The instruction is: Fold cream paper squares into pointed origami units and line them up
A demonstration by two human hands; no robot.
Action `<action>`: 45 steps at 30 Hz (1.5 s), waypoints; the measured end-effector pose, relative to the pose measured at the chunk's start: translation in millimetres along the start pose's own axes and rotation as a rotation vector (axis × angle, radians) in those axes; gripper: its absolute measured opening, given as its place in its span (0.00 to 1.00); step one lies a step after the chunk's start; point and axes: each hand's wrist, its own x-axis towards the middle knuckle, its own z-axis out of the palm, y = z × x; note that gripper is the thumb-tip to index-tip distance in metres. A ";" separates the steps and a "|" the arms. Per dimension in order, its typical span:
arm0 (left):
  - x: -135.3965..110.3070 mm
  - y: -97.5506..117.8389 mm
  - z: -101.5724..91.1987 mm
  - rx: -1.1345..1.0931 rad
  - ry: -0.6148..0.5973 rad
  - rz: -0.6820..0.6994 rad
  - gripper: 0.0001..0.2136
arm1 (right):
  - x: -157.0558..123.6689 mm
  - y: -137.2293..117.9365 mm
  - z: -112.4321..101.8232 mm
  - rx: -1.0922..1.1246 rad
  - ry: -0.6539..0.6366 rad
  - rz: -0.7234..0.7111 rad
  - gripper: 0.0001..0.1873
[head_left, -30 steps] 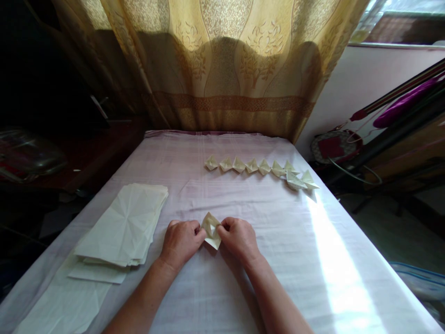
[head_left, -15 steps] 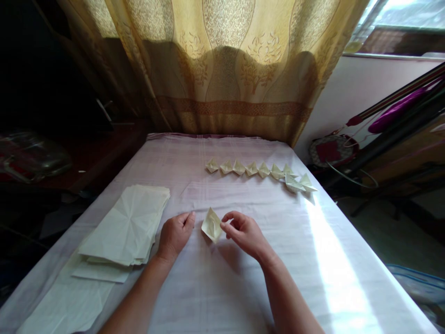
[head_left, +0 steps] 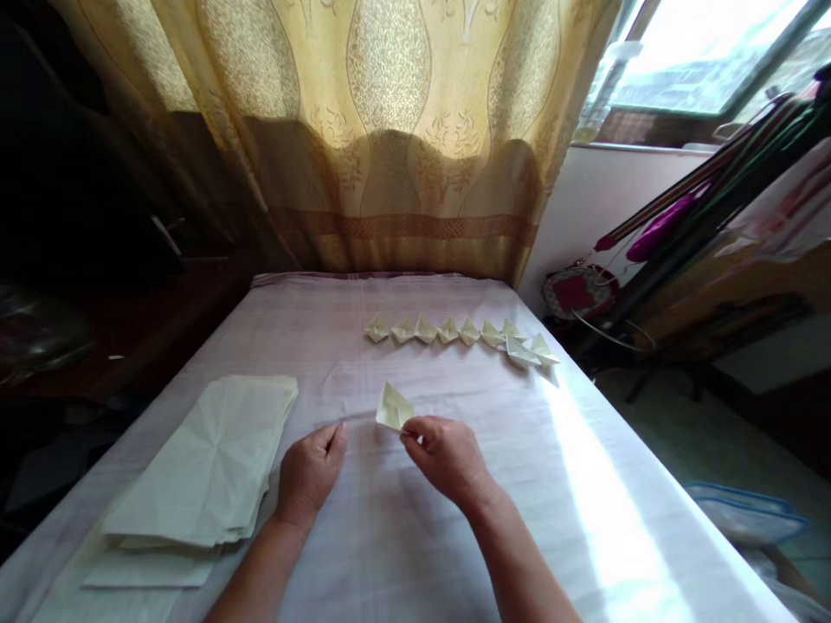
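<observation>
Now the right hand [head_left: 447, 459] alone pinches the small, pointed, cream folded-paper piece [head_left: 392, 407] just below frame centre (both hands held it a second ago); the left hand [head_left: 310, 472] has its fingers curled closed.

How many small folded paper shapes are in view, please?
10: one folded shape in the right hand, a row of seven farther off on the cloth, and two more just nearer at its right end. Pieces overlap there, so another may be hidden.
</observation>
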 end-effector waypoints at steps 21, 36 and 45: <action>0.1 -10.2 8.4 0.056 0.072 0.042 0.21 | 53.4 143.3 -58.6 -0.503 0.153 0.488 0.13; -0.4 -11.9 7.6 0.074 0.058 0.050 0.20 | 70.9 162.8 -65.3 -0.545 0.061 0.521 0.16; -0.2 -10.2 6.7 0.066 0.055 0.048 0.20 | 70.7 168.2 -64.3 -0.554 0.030 0.518 0.18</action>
